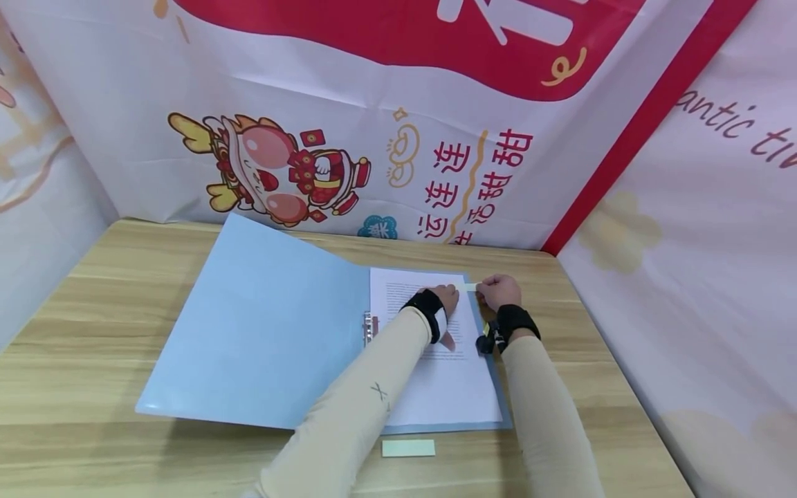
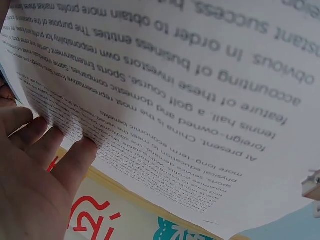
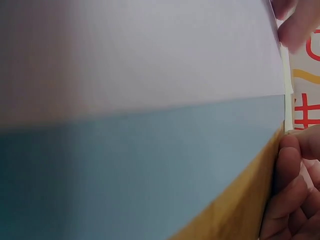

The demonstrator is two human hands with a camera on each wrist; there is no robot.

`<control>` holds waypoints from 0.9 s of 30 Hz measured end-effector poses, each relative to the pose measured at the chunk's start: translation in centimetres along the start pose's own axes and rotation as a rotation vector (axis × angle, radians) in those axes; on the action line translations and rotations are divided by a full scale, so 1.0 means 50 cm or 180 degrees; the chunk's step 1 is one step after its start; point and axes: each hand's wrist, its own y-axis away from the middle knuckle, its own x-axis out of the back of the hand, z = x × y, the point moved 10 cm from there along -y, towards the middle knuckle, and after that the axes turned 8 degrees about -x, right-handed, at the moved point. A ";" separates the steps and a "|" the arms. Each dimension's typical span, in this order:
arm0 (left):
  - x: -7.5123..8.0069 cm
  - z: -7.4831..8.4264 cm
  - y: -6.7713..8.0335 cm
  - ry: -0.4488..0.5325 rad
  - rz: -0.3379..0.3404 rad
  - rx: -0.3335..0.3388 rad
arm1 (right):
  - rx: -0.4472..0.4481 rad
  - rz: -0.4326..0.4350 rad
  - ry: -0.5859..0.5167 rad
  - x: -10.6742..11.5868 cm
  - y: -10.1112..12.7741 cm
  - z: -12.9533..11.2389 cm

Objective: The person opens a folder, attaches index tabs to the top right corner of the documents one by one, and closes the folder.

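Note:
A blue folder (image 1: 268,332) lies spread on the table, a stack of printed paper (image 1: 454,394) in its right side. Near the upper right edge of the top sheet, a pale yellow-green sticky note (image 1: 470,287) sticks out sideways. My right hand (image 1: 500,292) pinches the note's outer end between thumb and finger, just beyond the folder's edge. On the page rests my left hand (image 1: 447,299), its fingertips (image 2: 85,147) touching the sheet near the note's inner end. In the right wrist view, the note (image 3: 287,85) spans between both hands.
Another pale green sticky note or pad (image 1: 407,448) lies on the wooden table (image 1: 81,346) in front of the folder. A metal clip (image 1: 369,328) sits along the folder's spine. The left cover stands partly raised. Printed cloth (image 1: 373,159) hangs behind the table.

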 end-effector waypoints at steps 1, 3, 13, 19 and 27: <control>-0.003 -0.002 -0.003 -0.0008 0.0003 0.0019 | -0.0013 -0.0005 -0.0006 0.000 0.000 0.001; -0.011 -0.006 -0.008 -0.0025 -0.0002 0.0049 | -0.0027 -0.0024 -0.0010 -0.002 0.000 0.002; 0.017 -0.001 0.027 0.0033 0.0085 0.0114 | -0.0086 -0.0001 -0.0008 0.001 0.007 -0.005; 0.001 -0.008 0.015 0.0056 0.0017 0.0128 | -0.0040 -0.0035 0.0009 -0.001 0.007 -0.012; -0.005 -0.009 0.016 0.0063 0.0009 0.0068 | 0.0155 0.0099 0.0390 0.007 0.017 -0.025</control>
